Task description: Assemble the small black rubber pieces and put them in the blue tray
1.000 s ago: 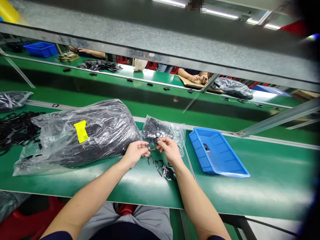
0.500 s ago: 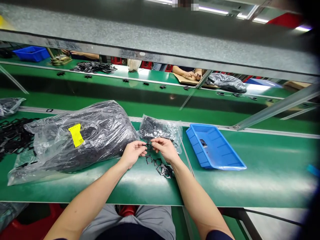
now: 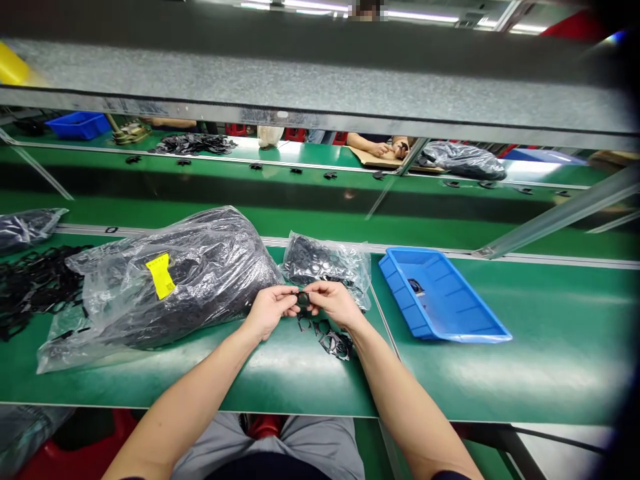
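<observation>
Between my two hands is a small black frame-like part with a round opening (image 3: 303,299). My left hand (image 3: 273,310) pinches its left side, thumb and fingers closed. The right side is gripped by the fingertips of my right hand (image 3: 333,303). Just below my hands, several loose black ring-shaped frames (image 3: 336,345) lie on the green table (image 3: 280,380). Behind my right hand rests a small clear bag of dark parts (image 3: 320,257). A large clear plastic bag full of black parts (image 3: 215,267), with a yellow label (image 3: 161,275), lies beside my left hand.
To the right stands a blue tray (image 3: 450,293) with a small dark part inside. A heap of black frames (image 3: 35,287) lies at the far left. Beyond the divider, black pieces are spaced along a ledge, and a co-worker's hands (image 3: 385,148) hold something. A metal beam (image 3: 300,127) crosses overhead.
My view has shifted slightly, so the scene sits a little lower and further right. Both hands still hold the small black part, now turned so its round face shows more.
</observation>
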`<act>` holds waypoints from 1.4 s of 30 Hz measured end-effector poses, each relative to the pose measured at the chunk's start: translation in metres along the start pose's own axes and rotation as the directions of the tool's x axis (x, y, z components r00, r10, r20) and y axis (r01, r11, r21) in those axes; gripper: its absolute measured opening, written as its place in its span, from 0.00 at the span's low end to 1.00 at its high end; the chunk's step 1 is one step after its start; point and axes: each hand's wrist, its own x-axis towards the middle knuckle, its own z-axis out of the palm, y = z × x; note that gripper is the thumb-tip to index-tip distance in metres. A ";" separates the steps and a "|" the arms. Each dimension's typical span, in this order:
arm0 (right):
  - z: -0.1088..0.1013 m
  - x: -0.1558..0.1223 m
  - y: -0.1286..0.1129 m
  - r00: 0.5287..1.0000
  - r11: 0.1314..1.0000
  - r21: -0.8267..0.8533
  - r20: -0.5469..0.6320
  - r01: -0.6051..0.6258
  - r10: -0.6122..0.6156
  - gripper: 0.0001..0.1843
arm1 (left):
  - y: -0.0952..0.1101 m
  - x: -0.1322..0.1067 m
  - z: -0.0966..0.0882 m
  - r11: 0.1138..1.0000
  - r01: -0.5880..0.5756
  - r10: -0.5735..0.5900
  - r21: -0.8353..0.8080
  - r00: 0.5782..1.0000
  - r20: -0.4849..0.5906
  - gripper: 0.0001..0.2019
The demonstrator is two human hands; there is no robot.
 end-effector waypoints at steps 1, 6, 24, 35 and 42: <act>0.001 -0.001 -0.001 1.000 1.000 0.005 0.030 -0.008 0.008 0.16 | -0.001 0.000 0.000 1.000 0.001 -0.001 -0.001 1.000 0.006 0.19; 0.002 -0.002 -0.001 0.998 0.996 0.083 0.061 -0.023 0.017 0.17 | -0.001 -0.001 0.000 1.000 0.014 -0.014 0.001 0.999 0.032 0.16; 0.010 -0.004 -0.002 0.998 0.998 0.004 -0.025 0.057 -0.057 0.19 | -0.001 0.001 0.000 0.993 -0.113 0.115 0.030 0.990 -0.077 0.14; 0.007 -0.004 -0.002 0.995 0.995 -0.004 -0.021 0.096 -0.096 0.18 | 0.003 -0.002 -0.003 0.990 0.014 -0.004 -0.142 0.997 0.073 0.18; 0.009 -0.007 -0.010 0.995 0.995 0.018 -0.024 0.096 -0.095 0.18 | 0.005 -0.001 -0.006 0.992 0.046 -0.037 -0.114 0.996 0.077 0.17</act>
